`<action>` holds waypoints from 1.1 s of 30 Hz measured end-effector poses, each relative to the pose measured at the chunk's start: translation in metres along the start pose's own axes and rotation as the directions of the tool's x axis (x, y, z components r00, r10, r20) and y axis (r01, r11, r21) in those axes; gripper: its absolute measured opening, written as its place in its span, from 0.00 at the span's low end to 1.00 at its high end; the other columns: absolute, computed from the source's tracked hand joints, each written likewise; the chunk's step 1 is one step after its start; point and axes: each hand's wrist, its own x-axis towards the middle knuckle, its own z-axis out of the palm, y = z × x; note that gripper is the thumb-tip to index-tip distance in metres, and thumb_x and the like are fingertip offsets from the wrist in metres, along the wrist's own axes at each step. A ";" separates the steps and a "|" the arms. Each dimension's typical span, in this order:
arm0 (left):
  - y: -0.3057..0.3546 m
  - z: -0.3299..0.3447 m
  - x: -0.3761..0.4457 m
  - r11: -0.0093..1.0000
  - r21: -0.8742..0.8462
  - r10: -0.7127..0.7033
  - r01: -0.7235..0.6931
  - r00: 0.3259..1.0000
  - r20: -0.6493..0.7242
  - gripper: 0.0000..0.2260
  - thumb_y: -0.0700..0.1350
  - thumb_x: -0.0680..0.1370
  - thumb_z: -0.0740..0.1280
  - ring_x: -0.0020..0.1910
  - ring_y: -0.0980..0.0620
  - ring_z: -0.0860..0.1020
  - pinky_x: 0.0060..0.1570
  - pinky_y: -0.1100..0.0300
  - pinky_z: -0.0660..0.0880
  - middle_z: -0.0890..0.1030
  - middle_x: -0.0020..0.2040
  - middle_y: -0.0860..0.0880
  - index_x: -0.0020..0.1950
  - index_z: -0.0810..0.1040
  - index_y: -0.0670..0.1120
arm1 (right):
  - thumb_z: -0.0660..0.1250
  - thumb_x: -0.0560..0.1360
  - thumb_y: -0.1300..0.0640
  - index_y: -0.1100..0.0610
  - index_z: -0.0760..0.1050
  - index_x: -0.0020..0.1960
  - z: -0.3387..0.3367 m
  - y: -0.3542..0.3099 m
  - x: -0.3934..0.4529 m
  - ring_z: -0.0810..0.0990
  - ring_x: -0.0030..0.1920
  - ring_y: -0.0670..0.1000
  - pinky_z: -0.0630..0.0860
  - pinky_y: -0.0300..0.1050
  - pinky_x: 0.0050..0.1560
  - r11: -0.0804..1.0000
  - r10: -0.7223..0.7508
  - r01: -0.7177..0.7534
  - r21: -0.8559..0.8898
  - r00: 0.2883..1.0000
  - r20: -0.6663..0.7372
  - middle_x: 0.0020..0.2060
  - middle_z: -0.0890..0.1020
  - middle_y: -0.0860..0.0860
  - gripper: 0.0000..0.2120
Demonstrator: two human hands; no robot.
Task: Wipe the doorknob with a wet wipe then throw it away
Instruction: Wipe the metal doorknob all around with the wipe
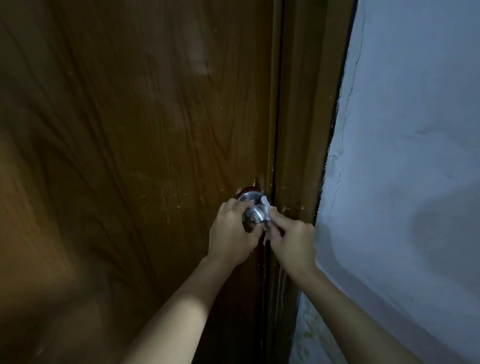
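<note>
A round silver doorknob sticks out of a brown wooden door, close to its right edge. My left hand wraps around the knob from the left and below, fingers curled on it. My right hand comes in from the right and pinches a small white wet wipe against the knob's right side. Only a crumpled bit of the wipe shows above my fingers; the rest is hidden in my hand.
The brown door frame runs just right of the knob. A pale, cracked wall fills the right side. The scene is dim. No bin is in view.
</note>
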 end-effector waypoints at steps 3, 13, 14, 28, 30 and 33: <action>0.000 0.000 -0.001 1.000 0.001 -0.007 0.007 1.000 0.003 0.20 0.46 0.71 0.71 0.55 0.53 0.71 0.49 0.63 0.69 0.75 0.56 0.48 0.61 0.74 0.45 | 0.68 0.72 0.64 0.62 0.76 0.60 0.002 0.005 0.002 0.80 0.39 0.43 0.72 0.21 0.36 0.976 0.189 -0.195 0.099 0.979 0.071 0.46 0.85 0.56 0.16; -0.003 0.001 -0.002 1.000 0.006 0.002 -0.001 1.000 -0.002 0.19 0.45 0.71 0.70 0.54 0.53 0.72 0.48 0.63 0.70 0.75 0.55 0.49 0.61 0.73 0.46 | 0.70 0.69 0.69 0.61 0.79 0.53 0.006 0.005 -0.025 0.79 0.33 0.41 0.70 0.20 0.35 1.000 0.007 -0.007 0.000 0.998 -0.061 0.40 0.86 0.58 0.14; -0.003 0.002 -0.002 1.000 0.008 0.000 0.000 1.000 -0.002 0.20 0.46 0.71 0.70 0.54 0.54 0.72 0.48 0.63 0.70 0.75 0.54 0.49 0.61 0.73 0.46 | 0.69 0.70 0.67 0.59 0.79 0.54 0.006 0.007 -0.025 0.77 0.30 0.40 0.70 0.23 0.32 0.996 0.086 -0.084 0.034 0.994 -0.071 0.39 0.86 0.57 0.13; -0.001 0.002 -0.003 1.000 0.022 -0.009 0.010 1.000 -0.007 0.19 0.45 0.70 0.71 0.54 0.56 0.71 0.47 0.66 0.66 0.76 0.56 0.49 0.60 0.73 0.46 | 0.70 0.68 0.71 0.64 0.79 0.52 0.001 -0.003 -0.003 0.81 0.46 0.47 0.73 0.24 0.48 0.997 -0.067 0.064 -0.035 0.991 -0.117 0.48 0.85 0.58 0.13; 0.001 0.001 -0.002 1.000 0.025 -0.008 0.008 1.000 -0.008 0.18 0.45 0.71 0.70 0.53 0.56 0.70 0.46 0.66 0.66 0.76 0.56 0.48 0.59 0.73 0.45 | 0.69 0.68 0.71 0.63 0.78 0.56 0.007 -0.005 -0.001 0.80 0.54 0.50 0.71 0.33 0.57 0.982 -0.165 0.160 -0.100 0.985 -0.051 0.53 0.83 0.58 0.17; 0.001 0.002 -0.002 1.000 0.021 -0.018 0.018 1.000 -0.006 0.19 0.46 0.71 0.70 0.55 0.54 0.71 0.48 0.65 0.67 0.75 0.56 0.49 0.61 0.73 0.46 | 0.66 0.70 0.68 0.63 0.75 0.60 0.006 -0.004 0.007 0.82 0.51 0.52 0.73 0.35 0.53 0.997 -0.009 0.008 -0.075 1.000 -0.014 0.53 0.83 0.59 0.18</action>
